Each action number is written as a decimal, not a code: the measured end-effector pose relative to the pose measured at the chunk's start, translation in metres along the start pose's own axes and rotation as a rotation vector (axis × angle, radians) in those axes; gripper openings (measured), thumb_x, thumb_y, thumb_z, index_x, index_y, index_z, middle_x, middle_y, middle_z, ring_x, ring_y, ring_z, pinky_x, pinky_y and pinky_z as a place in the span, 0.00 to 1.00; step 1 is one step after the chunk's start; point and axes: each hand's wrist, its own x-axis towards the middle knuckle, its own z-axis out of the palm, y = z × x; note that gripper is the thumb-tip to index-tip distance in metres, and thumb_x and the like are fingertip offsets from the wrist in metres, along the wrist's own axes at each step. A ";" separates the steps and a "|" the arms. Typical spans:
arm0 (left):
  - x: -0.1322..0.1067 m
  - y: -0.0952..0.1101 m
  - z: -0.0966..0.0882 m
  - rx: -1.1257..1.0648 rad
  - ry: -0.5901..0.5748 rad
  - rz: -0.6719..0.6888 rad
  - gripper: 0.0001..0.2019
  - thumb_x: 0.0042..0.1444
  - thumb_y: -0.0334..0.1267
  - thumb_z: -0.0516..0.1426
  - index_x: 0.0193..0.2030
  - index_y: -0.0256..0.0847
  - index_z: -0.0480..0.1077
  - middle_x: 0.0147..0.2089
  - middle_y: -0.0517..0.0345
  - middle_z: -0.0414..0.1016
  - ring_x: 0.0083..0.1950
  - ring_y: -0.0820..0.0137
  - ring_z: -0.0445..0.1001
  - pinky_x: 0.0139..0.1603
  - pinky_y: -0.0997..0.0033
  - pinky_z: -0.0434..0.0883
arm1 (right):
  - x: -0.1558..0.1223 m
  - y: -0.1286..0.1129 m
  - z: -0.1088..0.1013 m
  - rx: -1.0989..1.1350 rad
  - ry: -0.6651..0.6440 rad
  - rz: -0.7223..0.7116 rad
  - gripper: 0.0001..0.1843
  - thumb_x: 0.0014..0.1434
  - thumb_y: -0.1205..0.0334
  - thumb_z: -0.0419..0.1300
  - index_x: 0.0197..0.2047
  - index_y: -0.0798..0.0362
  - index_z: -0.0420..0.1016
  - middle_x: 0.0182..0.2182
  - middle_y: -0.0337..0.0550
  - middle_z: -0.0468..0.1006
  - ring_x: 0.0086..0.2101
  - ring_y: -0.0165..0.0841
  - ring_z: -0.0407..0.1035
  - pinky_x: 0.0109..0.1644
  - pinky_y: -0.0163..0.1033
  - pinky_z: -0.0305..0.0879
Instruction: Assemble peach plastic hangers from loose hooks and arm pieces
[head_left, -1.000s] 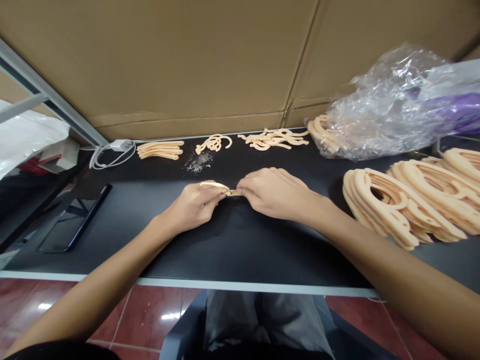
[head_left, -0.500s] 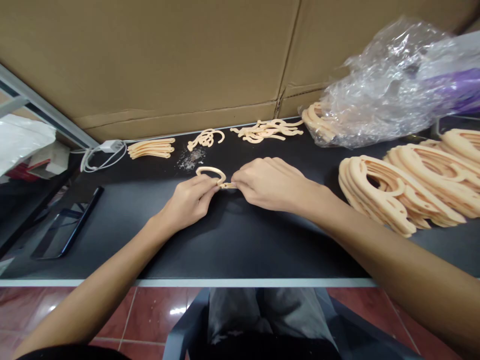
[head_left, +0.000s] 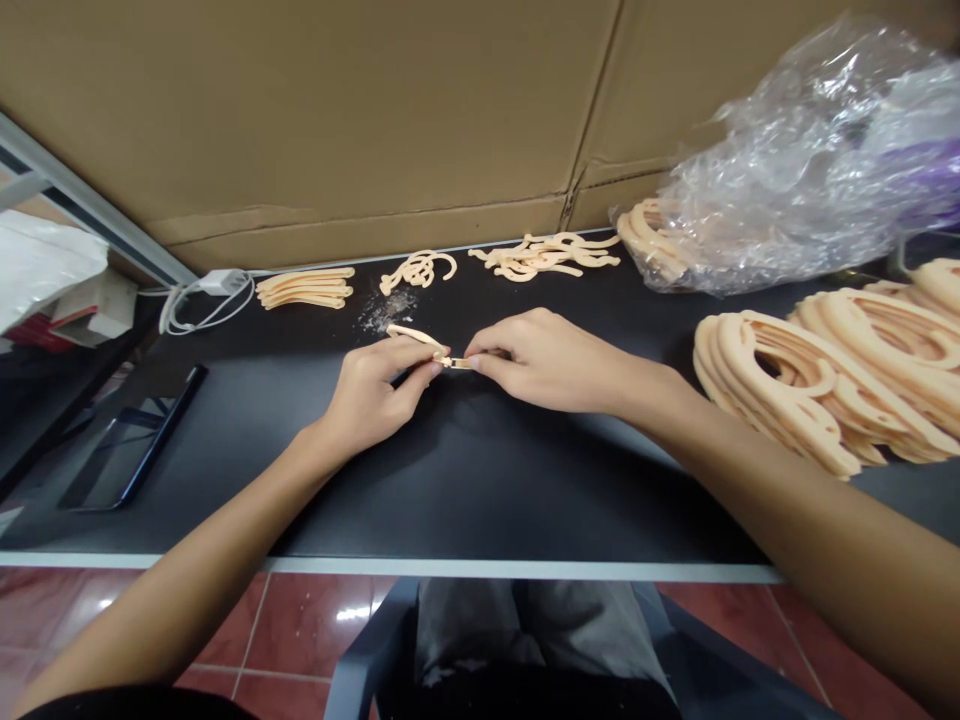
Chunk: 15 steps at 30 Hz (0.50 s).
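Observation:
My left hand (head_left: 373,395) pinches a thin curved peach-coloured strip (head_left: 411,337) between thumb and fingers. My right hand (head_left: 541,360) comes in from the other side, its fingertips pinching a small tan piece (head_left: 457,363) at the strip's end. The two hands nearly touch there, and my fingers hide part of the join. Bundled peach strips (head_left: 304,289), curved pieces (head_left: 417,269) and a loose tangle of pieces (head_left: 546,255) lie farther along the black table (head_left: 465,500).
Large stacked peach cut-out shapes (head_left: 817,390) fill the right. A clear plastic bag (head_left: 814,170) holds more behind them. A phone (head_left: 131,440), a white charger with cable (head_left: 223,282) and pale dust (head_left: 379,310) lie on the table. Cardboard (head_left: 337,110) stands behind.
The strip has swung from a raised loop, half a second ago, to a flatter, edge-on position. Both hands stay together at its end, and the view has shifted slightly.

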 end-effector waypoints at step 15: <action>-0.003 0.000 0.003 0.073 0.083 0.165 0.08 0.65 0.29 0.57 0.41 0.37 0.79 0.33 0.56 0.83 0.35 0.71 0.82 0.40 0.74 0.78 | -0.001 -0.006 0.006 -0.005 0.041 0.020 0.20 0.68 0.59 0.50 0.34 0.53 0.81 0.29 0.46 0.80 0.28 0.32 0.67 0.38 0.39 0.58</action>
